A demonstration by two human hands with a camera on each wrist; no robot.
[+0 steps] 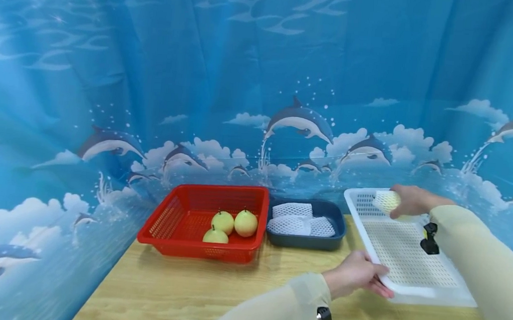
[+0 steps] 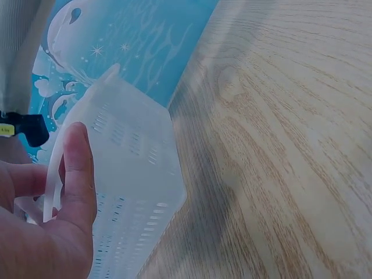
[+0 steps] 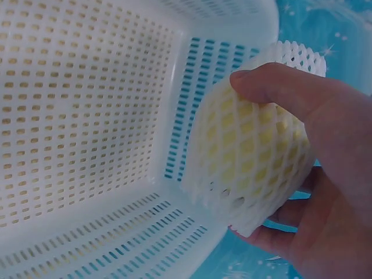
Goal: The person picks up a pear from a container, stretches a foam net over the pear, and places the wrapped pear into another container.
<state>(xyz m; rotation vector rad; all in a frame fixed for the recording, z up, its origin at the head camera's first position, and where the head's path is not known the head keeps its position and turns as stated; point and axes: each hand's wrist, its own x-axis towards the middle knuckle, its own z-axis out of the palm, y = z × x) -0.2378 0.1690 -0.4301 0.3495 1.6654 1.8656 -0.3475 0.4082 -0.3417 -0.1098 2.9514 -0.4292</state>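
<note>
My left hand (image 1: 360,274) grips the near-left corner of a white plastic basket (image 1: 361,231), thumb on one side of the rim and fingers on the other. In the left wrist view that basket (image 2: 133,145) shows its slotted outer wall. My right hand (image 1: 411,201) holds a pear (image 1: 388,201) at the basket's far end. Close up in the right wrist view, the pear (image 3: 250,139) is yellow and wrapped in a white foam net sleeve (image 3: 218,192). The thumb lies over its top and the fingers curl beneath.
A red basket (image 1: 177,246) on the left holds several bare yellow pears (image 1: 245,223). Between the baskets, a dark blue tray (image 1: 304,241) contains white foam net sleeves (image 1: 292,225). All stand on a wood-grain table (image 1: 173,294) before a blue dolphin-print curtain (image 1: 245,78).
</note>
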